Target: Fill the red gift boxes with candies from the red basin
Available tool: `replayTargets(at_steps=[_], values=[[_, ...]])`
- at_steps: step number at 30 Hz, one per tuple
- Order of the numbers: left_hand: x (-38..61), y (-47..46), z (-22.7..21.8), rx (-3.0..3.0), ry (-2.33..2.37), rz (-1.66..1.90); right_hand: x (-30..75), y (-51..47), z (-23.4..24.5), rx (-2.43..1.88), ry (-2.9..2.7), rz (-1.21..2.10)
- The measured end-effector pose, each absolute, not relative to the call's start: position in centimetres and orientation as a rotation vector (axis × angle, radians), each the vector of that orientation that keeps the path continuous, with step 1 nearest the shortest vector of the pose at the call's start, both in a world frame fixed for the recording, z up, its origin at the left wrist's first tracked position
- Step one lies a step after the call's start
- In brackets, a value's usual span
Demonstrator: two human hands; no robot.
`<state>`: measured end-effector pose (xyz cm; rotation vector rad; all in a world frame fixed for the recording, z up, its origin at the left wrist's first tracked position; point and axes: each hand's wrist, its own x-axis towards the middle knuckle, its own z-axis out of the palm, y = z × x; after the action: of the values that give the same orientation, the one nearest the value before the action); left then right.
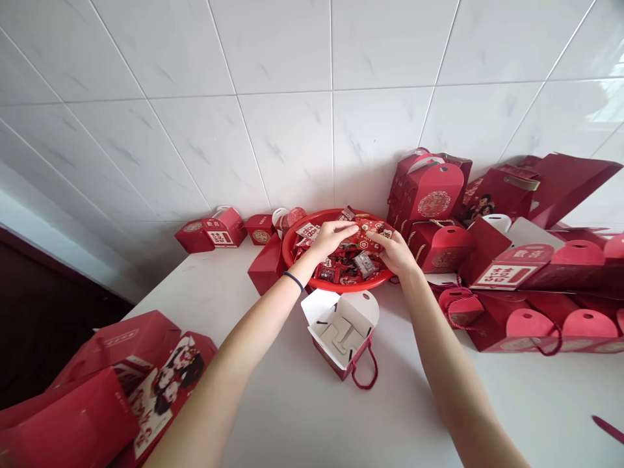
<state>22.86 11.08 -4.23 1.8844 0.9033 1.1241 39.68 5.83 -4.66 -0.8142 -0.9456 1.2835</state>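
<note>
Over a red plastic basin [288,257] of wrapped candies [336,272], both my hands pinch a red patterned candy packet [370,235]. My left hand [335,238] has its thumb and fingers closed at the packet's left side. At its right edge, my right hand [398,253] grips it between thumb and fingers. In front of the basin an open gift box [336,335] stands upright, white inside, with a dark red cord handle [369,377]. Nothing lies in the part of its inside that shows.
Red gift boxes and bags [433,195] crowd the right side of the white table [390,416]. Small red boxes [224,227] stand by the tiled wall [287,149] at the back left. Larger red boxes [121,351] fill the near left corner.
</note>
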Motion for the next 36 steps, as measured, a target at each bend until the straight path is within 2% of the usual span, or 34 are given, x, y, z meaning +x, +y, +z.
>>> replayTargets(at_steps=[4, 9, 13, 21, 29, 32, 36], values=[[22.7, 11.4, -4.6, 2.06, 0.97, 0.937, 39.5, 6.2, -4.8, -0.788, -0.872, 1.203], [23.4, 11.4, -6.0, 2.287, 1.058, 0.519, 40.0, 6.8, -5.1, -0.776, -0.743, 1.133], [25.4, 12.1, -7.2, 2.373, 1.179, 0.374, 40.5, 6.9, -5.0, -0.792, -0.717, 1.155], [25.3, 13.0, -6.1, 2.335, 1.15, 0.388, 41.3, 4.5, -1.7, -0.748, -0.791, 1.214], [20.9, 9.8, -1.7, 2.074, 1.013, 0.731, 40.9, 1.0, 1.4, -0.715, -0.933, 1.206], [19.2, 6.7, -0.5, 1.942, 0.817, 0.804, 40.6, -0.5, 2.0, -0.728, -1.074, 1.228], [17.2, 1.8, 0.0, 1.94, 0.612, 0.632, 40.1, -2.9, 2.7, -0.752, -1.335, 1.265]])
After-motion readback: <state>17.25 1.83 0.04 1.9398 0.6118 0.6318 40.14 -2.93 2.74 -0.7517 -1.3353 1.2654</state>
